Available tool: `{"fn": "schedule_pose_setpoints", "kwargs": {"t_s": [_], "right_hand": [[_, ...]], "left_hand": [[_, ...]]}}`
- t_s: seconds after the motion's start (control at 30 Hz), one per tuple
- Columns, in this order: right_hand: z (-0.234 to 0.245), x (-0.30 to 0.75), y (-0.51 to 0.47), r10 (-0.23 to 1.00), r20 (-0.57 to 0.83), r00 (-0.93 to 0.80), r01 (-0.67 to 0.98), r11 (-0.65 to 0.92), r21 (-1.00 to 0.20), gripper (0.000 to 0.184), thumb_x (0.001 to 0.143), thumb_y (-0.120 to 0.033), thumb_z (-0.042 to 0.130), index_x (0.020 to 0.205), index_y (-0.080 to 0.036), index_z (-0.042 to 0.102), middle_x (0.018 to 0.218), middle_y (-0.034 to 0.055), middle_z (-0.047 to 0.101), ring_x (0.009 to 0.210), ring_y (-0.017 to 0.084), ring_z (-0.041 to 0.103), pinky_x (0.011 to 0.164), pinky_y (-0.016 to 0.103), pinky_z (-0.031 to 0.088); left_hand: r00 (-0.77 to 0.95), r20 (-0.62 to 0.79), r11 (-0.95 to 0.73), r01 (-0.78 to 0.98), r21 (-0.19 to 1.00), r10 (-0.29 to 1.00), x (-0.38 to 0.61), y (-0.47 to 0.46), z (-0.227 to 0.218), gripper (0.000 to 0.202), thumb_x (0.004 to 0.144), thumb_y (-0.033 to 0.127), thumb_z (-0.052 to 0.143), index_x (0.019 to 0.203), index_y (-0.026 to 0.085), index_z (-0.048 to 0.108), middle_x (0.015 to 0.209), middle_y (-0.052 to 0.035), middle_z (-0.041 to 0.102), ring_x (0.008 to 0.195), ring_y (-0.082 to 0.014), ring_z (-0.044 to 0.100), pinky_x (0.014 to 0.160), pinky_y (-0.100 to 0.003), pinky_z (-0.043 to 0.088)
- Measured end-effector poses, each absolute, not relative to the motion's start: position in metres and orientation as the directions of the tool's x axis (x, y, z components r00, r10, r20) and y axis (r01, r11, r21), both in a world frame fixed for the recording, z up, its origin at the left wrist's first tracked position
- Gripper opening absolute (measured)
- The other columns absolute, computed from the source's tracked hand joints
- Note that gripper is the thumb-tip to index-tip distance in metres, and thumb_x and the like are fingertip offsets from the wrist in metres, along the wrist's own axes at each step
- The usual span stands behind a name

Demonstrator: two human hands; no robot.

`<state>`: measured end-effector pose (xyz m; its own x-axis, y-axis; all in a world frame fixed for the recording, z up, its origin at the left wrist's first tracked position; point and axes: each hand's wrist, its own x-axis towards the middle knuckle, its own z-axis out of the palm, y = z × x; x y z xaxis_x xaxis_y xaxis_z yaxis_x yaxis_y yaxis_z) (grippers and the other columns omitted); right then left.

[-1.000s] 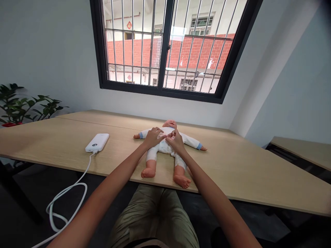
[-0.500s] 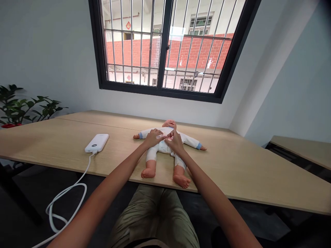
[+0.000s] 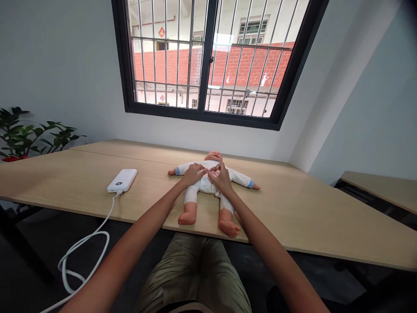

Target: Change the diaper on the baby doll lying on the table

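Barely a shift: left hand [image 3: 194, 174] and right hand [image 3: 222, 178], fingers bent, still meet over the doll [image 3: 207, 187], work apparently ongoing; any grip, can't tell.

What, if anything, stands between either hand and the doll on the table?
Nothing visible does. The left hand and right hand are both at the front of the doll. The white power bank lies well to the left, out of the way.
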<state>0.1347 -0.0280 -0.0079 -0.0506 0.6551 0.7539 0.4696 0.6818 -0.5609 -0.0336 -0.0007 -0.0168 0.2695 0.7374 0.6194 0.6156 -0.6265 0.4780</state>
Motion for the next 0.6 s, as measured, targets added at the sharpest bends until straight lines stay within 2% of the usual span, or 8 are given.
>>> {"fn": "schedule_pose_setpoints", "kwargs": {"t_s": [0.2, 0.43, 0.6], "right_hand": [[-0.007, 0.134, -0.029, 0.666, 0.744, -0.064, 0.462, 0.680, -0.569, 0.034, 0.073, -0.036, 0.064, 0.079, -0.026, 0.032, 0.071, -0.0035, 0.059, 0.072, 0.018, 0.063, 0.066, 0.030, 0.042], [-0.006, 0.134, -0.032, 0.669, 0.736, -0.105, 0.467, 0.686, -0.558, 0.032, 0.072, -0.033, 0.063, 0.079, -0.026, 0.033, 0.069, -0.0039, 0.060, 0.073, 0.020, 0.065, 0.067, 0.031, 0.043], [-0.005, 0.134, -0.032, 0.663, 0.747, -0.057, 0.470, 0.677, -0.566, 0.032, 0.073, -0.033, 0.063, 0.079, -0.026, 0.032, 0.071, -0.0032, 0.060, 0.072, 0.019, 0.064, 0.068, 0.031, 0.043]], "left_hand": [[0.283, 0.630, -0.636, 0.627, 0.449, 0.723, -0.034, 0.003, -0.019, 0.030, 0.095, 0.040, 0.049, 0.099, 0.019, 0.069, 0.100, -0.0080, 0.067, 0.105, -0.0219, 0.060, 0.099, -0.035, 0.045], [0.276, 0.625, -0.633, 0.617, 0.468, 0.731, -0.035, 0.011, -0.025, 0.034, 0.094, 0.046, 0.047, 0.100, 0.020, 0.069, 0.101, -0.0077, 0.065, 0.105, -0.0225, 0.060, 0.098, -0.038, 0.045], [0.274, 0.628, -0.629, 0.628, 0.457, 0.729, -0.034, 0.010, -0.024, 0.033, 0.094, 0.045, 0.047, 0.099, 0.020, 0.069, 0.103, -0.0075, 0.066, 0.106, -0.0227, 0.059, 0.097, -0.037, 0.046]]}}
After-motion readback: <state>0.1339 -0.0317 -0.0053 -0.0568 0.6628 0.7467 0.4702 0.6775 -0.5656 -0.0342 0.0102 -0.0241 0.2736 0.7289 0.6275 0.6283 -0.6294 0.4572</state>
